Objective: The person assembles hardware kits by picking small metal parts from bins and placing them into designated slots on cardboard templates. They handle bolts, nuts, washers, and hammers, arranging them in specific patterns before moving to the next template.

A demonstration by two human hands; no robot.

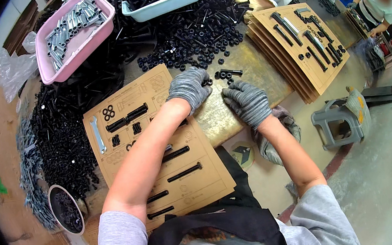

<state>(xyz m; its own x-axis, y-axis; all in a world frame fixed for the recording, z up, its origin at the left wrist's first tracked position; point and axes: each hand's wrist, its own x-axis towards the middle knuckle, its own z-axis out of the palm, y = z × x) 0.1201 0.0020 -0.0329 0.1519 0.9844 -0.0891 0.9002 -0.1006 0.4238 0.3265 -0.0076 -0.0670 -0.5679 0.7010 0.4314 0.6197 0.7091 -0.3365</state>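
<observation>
I see the table (249,73) heaped with black hardware at its far edge. The cardboard sheet (159,147) with bolts lies at the near edge under my left forearm. My left hand (189,87) pinches small black nuts (208,82); right hand (248,102) rests curled, fingers released, near a black bolt (231,72).

Grey knit gloves cover the left hand (190,87) and the right hand (248,101). Forearms bare; light grey sleeves end above the elbows. Black apron straps at six o'clock.
</observation>
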